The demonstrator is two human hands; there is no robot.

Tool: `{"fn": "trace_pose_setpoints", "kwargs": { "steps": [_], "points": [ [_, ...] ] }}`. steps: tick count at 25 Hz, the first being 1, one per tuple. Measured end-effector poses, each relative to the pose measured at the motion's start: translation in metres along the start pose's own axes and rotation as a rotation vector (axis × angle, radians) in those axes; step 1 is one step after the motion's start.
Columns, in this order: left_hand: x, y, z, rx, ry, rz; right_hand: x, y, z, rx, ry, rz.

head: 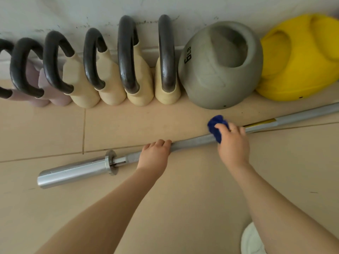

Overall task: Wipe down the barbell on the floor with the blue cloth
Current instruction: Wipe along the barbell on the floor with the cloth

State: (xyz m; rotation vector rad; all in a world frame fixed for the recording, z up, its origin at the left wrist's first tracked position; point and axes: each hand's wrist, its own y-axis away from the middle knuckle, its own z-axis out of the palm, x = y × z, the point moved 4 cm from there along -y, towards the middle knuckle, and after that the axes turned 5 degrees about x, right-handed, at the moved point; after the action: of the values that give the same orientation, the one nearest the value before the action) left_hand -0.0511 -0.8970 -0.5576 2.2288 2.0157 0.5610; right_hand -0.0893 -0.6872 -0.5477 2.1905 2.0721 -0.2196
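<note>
Floor (55, 129): beige tiles with dark grout lines, running up to a scuffed pale wall (73, 11) at the top of the view.

Kettlebells, along the wall: six with black handles are standing in a row — two mauve (55, 96), one cut off at the left edge, and four cream (86, 85). One grey ball-shaped weight (220, 66), marked "6 LB", and one yellow one (297, 57) are sitting to the right of them.

Barbell (192, 141): one, lying flat on the floor, running diagonally from lower left to upper right. Bright polished sleeve and collar at the left end; duller grey shaft; a yellow-and-white band further right.

Cloth (217, 128): one, dark blue, bunched, lying against the shaft right of its middle.

Left hand (156, 154): fingers are curling over the shaft just right of the collar, gripping it.

Right hand (233, 142): fingers are clamping the cloth against the shaft; a ring is showing on one finger.

White shoe (251, 241): one, partly showing at the bottom edge.
</note>
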Motion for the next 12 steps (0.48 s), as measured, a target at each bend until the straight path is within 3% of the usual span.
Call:
{"fn": "trace_pose_setpoints", "kwargs": {
  "steps": [2,6,8,11,12],
  "points": [
    [0.001,0.001,-0.001,-0.017,-0.042,-0.007,0.000,0.001,0.001,0.018,0.022,0.166],
    [0.003,0.000,-0.002,-0.089,-0.004,-0.074,-0.059,0.031,0.012,-0.111,-0.023,-0.383],
    [0.005,0.002,0.001,-0.134,-0.021,-0.056,-0.040,0.015,0.004,-0.217,-0.041,-0.457],
    [0.010,0.008,0.007,-0.169,-0.038,-0.038,0.016,-0.003,-0.002,-0.208,0.076,0.047],
    [0.011,0.011,0.008,-0.165,-0.040,-0.042,0.012,0.003,-0.002,-0.203,0.120,0.139]
  ]
}}
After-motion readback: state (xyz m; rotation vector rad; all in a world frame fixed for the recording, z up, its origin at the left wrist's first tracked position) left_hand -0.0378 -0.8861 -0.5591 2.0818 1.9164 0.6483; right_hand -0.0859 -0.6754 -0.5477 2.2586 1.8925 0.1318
